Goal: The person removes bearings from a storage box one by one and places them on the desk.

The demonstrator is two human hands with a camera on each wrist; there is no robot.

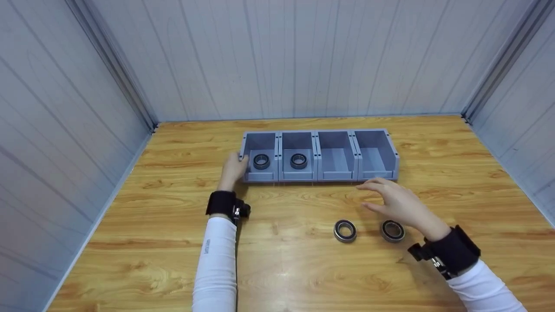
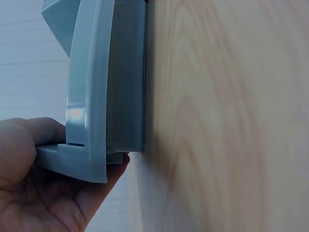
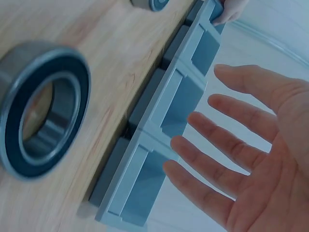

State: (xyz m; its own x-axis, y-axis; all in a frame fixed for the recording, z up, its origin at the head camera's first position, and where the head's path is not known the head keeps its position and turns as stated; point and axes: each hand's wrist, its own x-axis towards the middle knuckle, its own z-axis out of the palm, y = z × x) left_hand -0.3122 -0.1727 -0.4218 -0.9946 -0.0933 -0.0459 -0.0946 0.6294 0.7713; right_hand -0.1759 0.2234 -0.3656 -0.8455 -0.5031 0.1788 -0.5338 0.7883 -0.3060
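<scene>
My left hand (image 1: 234, 168) grips the left side wall of the leftmost grey-blue bin (image 1: 260, 177), thumb inside and fingers outside. In the left wrist view the hand (image 2: 58, 193) holds this bin's front corner. One ball bearing (image 1: 261, 167) lies flat in that bin, and another bearing (image 1: 298, 167) in the bin beside it. My right hand (image 1: 396, 201) hovers over the table with its fingers spread, touching nothing. Nearest to it is a bearing (image 1: 392, 239) on the tabletop, with a second bearing (image 1: 345, 239) to its left.
Four joined bins stand in a row, open toward me; the third bin (image 1: 338, 175) and the rightmost bin (image 1: 377, 174) show bare floors. The wood-grain table (image 1: 173, 242) meets pale panel walls (image 1: 269, 60) at the back and both sides.
</scene>
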